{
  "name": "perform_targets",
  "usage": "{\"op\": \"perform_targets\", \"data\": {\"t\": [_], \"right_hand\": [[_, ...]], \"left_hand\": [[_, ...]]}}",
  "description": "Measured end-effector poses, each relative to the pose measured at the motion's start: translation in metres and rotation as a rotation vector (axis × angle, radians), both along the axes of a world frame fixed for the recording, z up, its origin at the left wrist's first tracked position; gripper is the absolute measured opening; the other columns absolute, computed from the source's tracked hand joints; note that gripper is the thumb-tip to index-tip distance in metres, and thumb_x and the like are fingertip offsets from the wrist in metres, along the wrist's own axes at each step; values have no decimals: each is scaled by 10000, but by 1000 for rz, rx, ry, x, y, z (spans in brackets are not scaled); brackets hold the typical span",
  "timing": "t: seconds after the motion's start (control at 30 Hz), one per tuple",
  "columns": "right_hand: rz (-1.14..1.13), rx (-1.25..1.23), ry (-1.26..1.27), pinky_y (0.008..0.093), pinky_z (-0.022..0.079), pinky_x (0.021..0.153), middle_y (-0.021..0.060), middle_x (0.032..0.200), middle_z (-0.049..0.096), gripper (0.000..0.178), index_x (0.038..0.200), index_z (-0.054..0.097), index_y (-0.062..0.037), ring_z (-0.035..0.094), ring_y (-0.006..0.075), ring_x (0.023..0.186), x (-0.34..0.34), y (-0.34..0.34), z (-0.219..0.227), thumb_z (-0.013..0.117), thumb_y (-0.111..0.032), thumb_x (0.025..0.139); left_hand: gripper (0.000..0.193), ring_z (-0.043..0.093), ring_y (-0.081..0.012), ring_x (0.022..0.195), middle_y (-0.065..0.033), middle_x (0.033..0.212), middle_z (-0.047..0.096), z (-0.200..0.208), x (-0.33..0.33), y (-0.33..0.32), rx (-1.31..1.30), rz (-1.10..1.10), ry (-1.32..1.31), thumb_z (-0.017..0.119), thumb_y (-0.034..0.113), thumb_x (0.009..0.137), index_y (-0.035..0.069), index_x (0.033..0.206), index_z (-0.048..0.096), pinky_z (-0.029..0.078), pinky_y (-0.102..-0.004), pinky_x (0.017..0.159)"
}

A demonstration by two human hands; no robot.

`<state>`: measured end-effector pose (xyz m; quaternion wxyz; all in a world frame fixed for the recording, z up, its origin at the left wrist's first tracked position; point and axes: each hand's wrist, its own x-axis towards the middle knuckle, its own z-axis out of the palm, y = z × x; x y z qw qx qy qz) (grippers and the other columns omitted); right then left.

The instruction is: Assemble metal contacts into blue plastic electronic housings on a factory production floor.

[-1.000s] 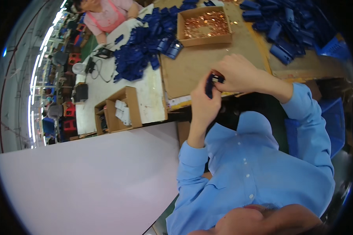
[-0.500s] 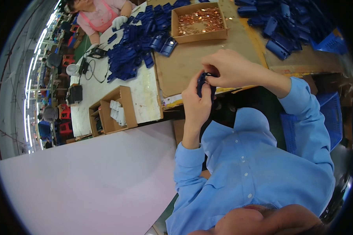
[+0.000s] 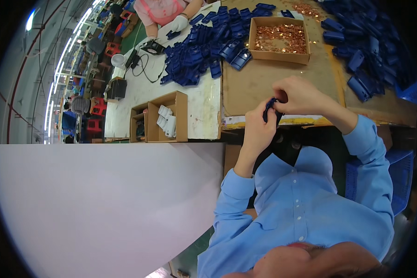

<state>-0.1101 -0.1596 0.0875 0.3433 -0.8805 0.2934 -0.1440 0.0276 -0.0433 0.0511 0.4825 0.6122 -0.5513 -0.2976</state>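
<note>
Over the front edge of the cardboard-covered worktop, both hands meet at a small dark blue plastic part [image 3: 270,110]. My left hand [image 3: 258,129] is closed around it from below, thumb along its side. From the upper right, my right hand [image 3: 297,96] pinches the part's upper end with curled fingers. Whether a small piece lies under those fingertips is hidden. Beyond my hands stands a shallow cardboard box [image 3: 279,56] holding many small copper-coloured pieces. A heap of blue plastic parts [image 3: 190,58] lies to its left, another heap of blue parts [image 3: 373,55] to its right.
A divided cardboard box [image 3: 180,118] with white pieces stands at the left table's near edge. Behind it are a black device [image 3: 152,47] with a cord and a white cup [image 3: 118,60]. Across the table, a co-worker's gloved hand [image 3: 177,24] is near the heap. A blue basket [image 3: 401,180] is at right.
The whole view has turned, so the table and boxes appear farther right and more level. My hands stay together on the blue part. The co-worker's gloved hand is now lower beside the heap.
</note>
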Motion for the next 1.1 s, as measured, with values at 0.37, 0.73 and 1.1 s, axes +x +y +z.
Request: {"op": "perform_targets", "data": {"t": [0.37, 0.73, 1.1], "right_hand": [[-152, 28, -223, 387, 428, 550, 138, 617, 561, 220, 707, 559, -7, 567, 279, 591, 35, -12, -41, 690, -183, 699], [-221, 370, -514, 248, 435, 620, 3, 771, 572, 187, 986, 596, -11, 517, 81, 686, 3, -46, -56, 668, -133, 863], [-492, -637, 242, 400, 497, 835, 95, 1021, 578, 249, 1033, 613, -76, 581, 282, 1015, -173, -167, -74, 670, -193, 821]], "left_hand": [[264, 661, -387, 749, -232, 859, 682, -5, 50, 2, 180, 62, -197, 558, 109, 895, -22, 1122, 588, 498, -392, 663], [284, 519, -64, 623, 2, 718, 591, -20, 147, -68, 236, 156, -75, 636, 211, 917, -5, 1102, 630, 427, -237, 549], [285, 595, -94, 561, -62, 754, 661, -51, 355, -174, 162, 719, -137, 715, 224, 865, -18, 1006, 661, 440, -219, 455]]}}
